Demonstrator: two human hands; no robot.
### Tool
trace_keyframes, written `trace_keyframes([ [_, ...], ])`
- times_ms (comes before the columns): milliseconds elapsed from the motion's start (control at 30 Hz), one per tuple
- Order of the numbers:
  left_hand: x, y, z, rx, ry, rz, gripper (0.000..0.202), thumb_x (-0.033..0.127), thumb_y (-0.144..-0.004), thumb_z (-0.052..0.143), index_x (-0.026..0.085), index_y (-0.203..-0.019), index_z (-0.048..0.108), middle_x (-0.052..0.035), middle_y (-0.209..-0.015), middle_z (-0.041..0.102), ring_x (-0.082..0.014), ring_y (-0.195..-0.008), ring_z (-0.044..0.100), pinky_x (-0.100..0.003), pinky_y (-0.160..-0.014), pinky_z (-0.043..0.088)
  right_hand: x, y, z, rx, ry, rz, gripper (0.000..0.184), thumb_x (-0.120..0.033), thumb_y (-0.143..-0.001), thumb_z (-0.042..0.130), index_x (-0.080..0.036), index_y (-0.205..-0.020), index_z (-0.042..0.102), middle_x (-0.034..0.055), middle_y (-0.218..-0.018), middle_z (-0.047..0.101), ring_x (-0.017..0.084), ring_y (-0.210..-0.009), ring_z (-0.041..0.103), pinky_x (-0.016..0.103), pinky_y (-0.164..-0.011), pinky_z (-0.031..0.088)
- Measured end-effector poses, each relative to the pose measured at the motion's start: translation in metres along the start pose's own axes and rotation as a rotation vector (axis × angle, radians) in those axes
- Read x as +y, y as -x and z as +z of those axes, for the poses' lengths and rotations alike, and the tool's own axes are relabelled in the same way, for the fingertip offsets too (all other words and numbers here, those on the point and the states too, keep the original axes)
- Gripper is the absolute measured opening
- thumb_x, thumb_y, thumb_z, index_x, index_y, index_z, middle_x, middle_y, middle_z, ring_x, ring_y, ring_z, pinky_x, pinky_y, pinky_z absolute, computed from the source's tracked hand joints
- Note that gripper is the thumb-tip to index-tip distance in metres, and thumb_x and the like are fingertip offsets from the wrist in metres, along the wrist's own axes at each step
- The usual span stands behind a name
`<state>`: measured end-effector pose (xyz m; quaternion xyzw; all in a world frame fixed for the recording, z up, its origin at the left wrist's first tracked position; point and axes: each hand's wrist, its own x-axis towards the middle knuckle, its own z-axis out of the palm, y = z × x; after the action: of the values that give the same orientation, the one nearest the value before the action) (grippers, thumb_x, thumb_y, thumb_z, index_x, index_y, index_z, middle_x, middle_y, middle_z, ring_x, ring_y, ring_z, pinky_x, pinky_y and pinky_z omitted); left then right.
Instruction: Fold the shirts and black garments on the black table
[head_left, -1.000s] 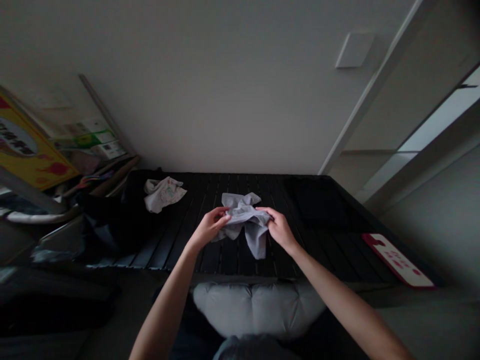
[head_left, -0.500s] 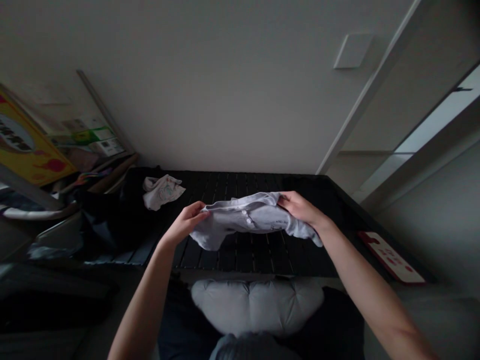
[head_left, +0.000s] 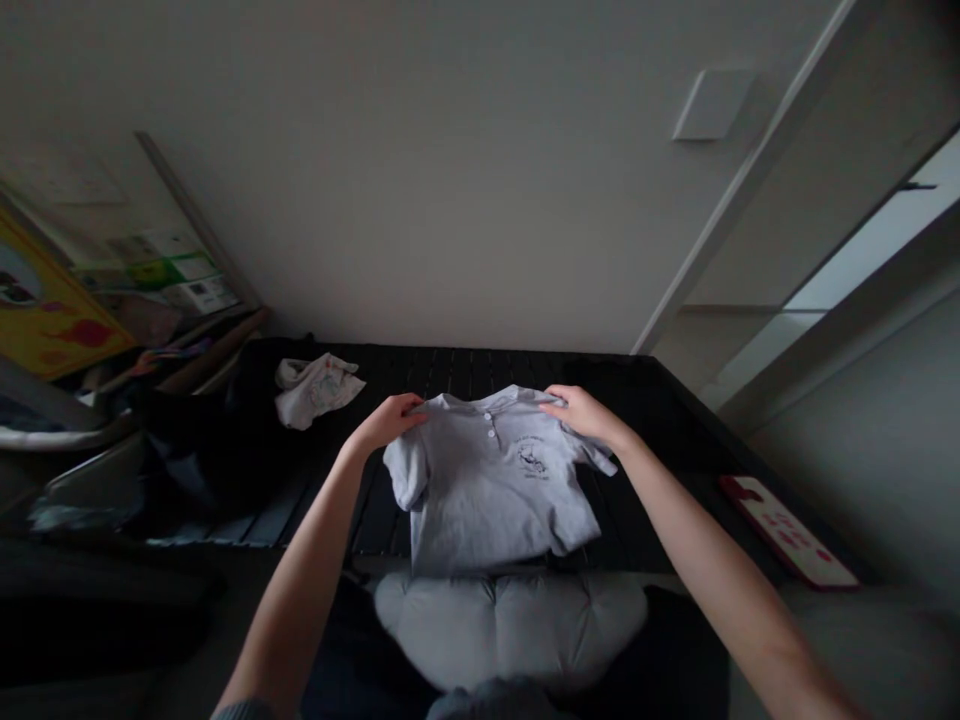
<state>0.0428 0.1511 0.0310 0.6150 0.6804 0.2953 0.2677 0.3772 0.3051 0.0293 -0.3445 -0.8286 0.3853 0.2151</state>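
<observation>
A small light-grey short-sleeved shirt (head_left: 480, 480) is spread over the dark slatted surface (head_left: 645, 510), its collar away from me and its hem near the front edge. Two white buttons sit below the neck, and a dark print marks the chest. My left hand (head_left: 391, 420) pinches the shirt at its left shoulder. At the other shoulder, my right hand (head_left: 585, 412) grips the cloth between thumb and fingers.
A crumpled white patterned cloth (head_left: 319, 388) lies at the back left, beside a black bag (head_left: 202, 440). On the right rests a white board with red edging (head_left: 787, 535). A grey cushion (head_left: 510, 625) is in front of me, and a wall (head_left: 450, 180) rises behind.
The shirt was bunched and held up between both hands; now it hangs unfolded and lies down toward me, its chest print showing. Both hands keep hold of the shoulders.
</observation>
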Motion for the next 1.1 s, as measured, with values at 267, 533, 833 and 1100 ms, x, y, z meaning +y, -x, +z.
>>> trace_keyframes([
  [267, -0.005, -0.060, 0.005, 0.208, -0.374, -0.165, 0.021, 0.019, -0.079, 0.057, 0.017, -0.093, 0.072, -0.0111, -0.095, 0.072, -0.0275, -0.099, 0.062, -0.037, -0.088, 0.046, 0.023, -0.061, 0.004, 0.024, 0.404, 0.026, 0.032, -0.040, -0.089, 0.045, -0.017, -0.072, 0.061, 0.0055, -0.068, 0.063, 0.020, -0.070, 0.059, 0.027, -0.064, 0.037],
  [533, 0.013, -0.096, 0.052, 0.444, -0.406, -0.166, 0.076, 0.024, -0.087, 0.049, 0.022, -0.153, 0.011, -0.0137, -0.163, 0.005, -0.0369, -0.145, 0.016, -0.058, -0.108, 0.030, 0.034, -0.096, 0.050, 0.424, 0.815, 0.041, 0.060, -0.040, -0.095, 0.044, -0.015, -0.148, 0.033, 0.0205, -0.158, 0.017, 0.038, -0.140, 0.023, 0.058, -0.107, 0.020],
  [833, -0.003, -0.019, 0.105, 0.354, -0.540, -0.461, 0.054, 0.039, -0.092, 0.038, 0.010, -0.137, 0.040, -0.0230, -0.130, 0.054, -0.0372, -0.120, 0.048, -0.055, -0.094, 0.040, 0.064, -0.034, 0.086, 0.327, 0.755, 0.328, 0.048, -0.045, -0.094, 0.041, -0.007, -0.118, 0.058, 0.0262, -0.119, 0.059, 0.038, -0.112, 0.053, 0.048, -0.090, 0.041],
  [1100, -0.010, 0.028, 0.118, 0.348, -0.283, -0.341, 0.047, 0.023, -0.086, 0.046, 0.014, -0.131, 0.039, -0.0171, -0.122, 0.060, -0.0288, -0.115, 0.055, -0.042, -0.094, 0.043, 0.090, -0.009, 0.082, 0.282, 0.233, 0.183, 0.047, -0.034, -0.082, 0.055, -0.012, -0.124, 0.050, 0.0160, -0.109, 0.066, 0.027, -0.102, 0.062, 0.038, -0.088, 0.046],
])
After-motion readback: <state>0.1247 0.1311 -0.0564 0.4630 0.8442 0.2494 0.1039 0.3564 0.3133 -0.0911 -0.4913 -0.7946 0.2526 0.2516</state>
